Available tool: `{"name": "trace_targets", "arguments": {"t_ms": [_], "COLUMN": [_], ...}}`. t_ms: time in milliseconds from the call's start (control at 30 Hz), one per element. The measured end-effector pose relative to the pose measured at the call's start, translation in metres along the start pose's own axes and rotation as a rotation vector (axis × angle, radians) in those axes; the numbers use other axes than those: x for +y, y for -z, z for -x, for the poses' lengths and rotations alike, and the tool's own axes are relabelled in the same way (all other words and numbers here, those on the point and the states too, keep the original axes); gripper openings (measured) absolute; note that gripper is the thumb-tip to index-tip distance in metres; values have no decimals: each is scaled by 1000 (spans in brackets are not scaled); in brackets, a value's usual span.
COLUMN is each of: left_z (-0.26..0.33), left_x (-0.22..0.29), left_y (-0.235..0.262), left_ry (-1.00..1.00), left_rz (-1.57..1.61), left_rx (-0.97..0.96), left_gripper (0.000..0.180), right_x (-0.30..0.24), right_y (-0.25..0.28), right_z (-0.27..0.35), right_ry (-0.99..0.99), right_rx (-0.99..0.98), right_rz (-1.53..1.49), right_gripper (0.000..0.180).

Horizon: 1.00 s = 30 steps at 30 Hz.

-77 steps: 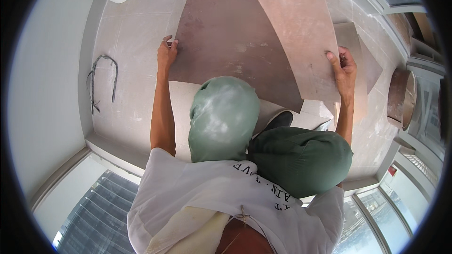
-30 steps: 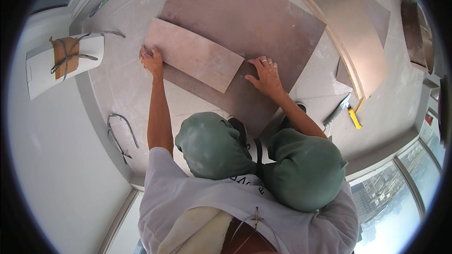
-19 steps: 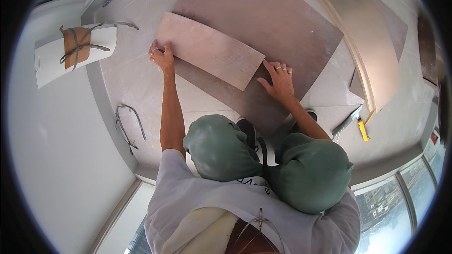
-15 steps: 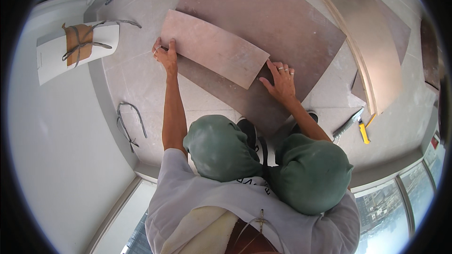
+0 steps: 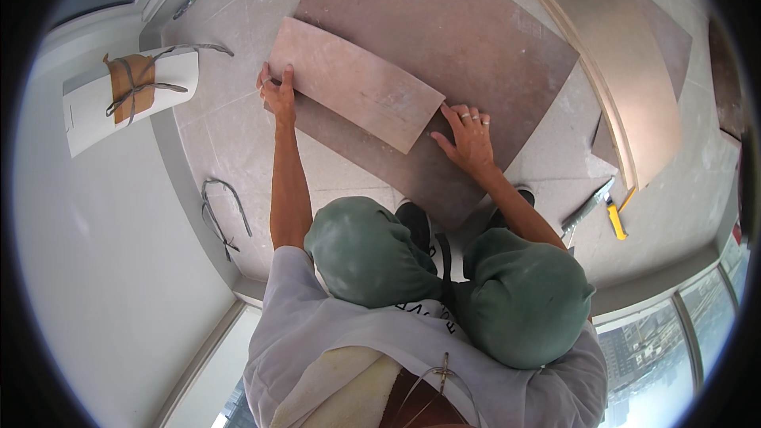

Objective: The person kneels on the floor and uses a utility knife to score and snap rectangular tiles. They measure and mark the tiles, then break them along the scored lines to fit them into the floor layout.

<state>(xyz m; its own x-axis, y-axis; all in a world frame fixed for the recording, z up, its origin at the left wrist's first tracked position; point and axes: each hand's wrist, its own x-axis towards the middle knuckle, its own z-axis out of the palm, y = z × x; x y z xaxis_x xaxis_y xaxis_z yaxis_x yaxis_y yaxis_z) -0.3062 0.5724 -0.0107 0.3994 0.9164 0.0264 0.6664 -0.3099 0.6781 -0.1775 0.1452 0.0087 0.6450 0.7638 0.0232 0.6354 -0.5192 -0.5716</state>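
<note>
A narrow pinkish-brown board (image 5: 353,83) lies over a larger sheet of the same colour (image 5: 444,24), on the floor in front of my knees. At the narrow board's left end, my left hand (image 5: 277,95) holds the edge, thumb toward the near corner and fingers round the outer side. My right hand (image 5: 471,139) is at the opposite end. Its index fingertip meets the far right corner, while the thumb stretches away from the board over the large sheet. The undersides of the boards are hidden.
Curved tan boards (image 5: 614,55) are stacked at the right. Near them lie a yellow-handled cutter (image 5: 616,220) and a grey-handled tool (image 5: 587,206). Dark cord (image 5: 226,206) lies at the left, below a white panel (image 5: 83,115) with a tied brown piece (image 5: 133,87).
The narrow board's right end has shifted slightly left and toward me, and my right hand has moved with it. My left hand stays at its end. The view has shifted slightly.
</note>
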Motion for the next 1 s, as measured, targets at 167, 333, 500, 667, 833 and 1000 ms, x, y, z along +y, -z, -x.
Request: {"name": "trace_targets", "arguments": {"t_ms": [167,333,500,667,833,1000], "left_z": [0,-3,-1,-2,-3,-6], "left_x": [-3,-11,-11,-7,-9,-14], "left_y": [0,0,0,-1,1,1], "left_ry": [6,-30,-54,-19,-32,-26], "left_rz": [84,64,3,-14,-3,35], "left_rx": [-11,-20,-22,-35,-44,-41], "left_gripper": [78,79,80,80,80,82], "right_x": [0,-1,0,1,1,1], "right_y": [2,1,1,1,1,0], "right_z": [0,0,0,-1,0,-1], "right_ry": [-5,5,1,3,0,-3], "right_rx": [-12,3,-12,-5,-7,-16], "right_rz": [-12,-15,-6,-6,-10,-19], "right_gripper": [58,58,59,58,58,59]}}
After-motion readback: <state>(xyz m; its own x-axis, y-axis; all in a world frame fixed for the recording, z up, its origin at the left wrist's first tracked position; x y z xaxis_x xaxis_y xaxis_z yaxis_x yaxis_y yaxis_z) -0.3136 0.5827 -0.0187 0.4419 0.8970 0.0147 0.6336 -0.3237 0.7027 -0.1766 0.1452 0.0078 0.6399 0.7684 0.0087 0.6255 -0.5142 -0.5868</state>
